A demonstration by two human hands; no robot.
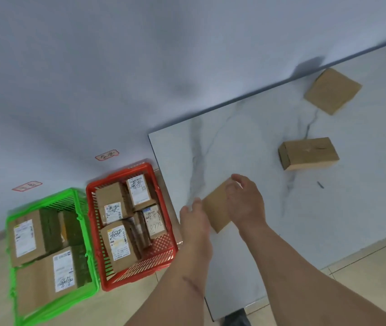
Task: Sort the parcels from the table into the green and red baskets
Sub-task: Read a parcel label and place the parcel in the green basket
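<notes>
There is one view only — the head camera, worn by the person, looking forward and steeply down. It is tilted, so the marble table runs slantwise from the lower middle to the upper right, with its near-left corner close. Both forearms reach in from the bottom edge. The wide lens takes in the floor at left, where the green basket and red basket stand — and the wall across the top.
</notes>
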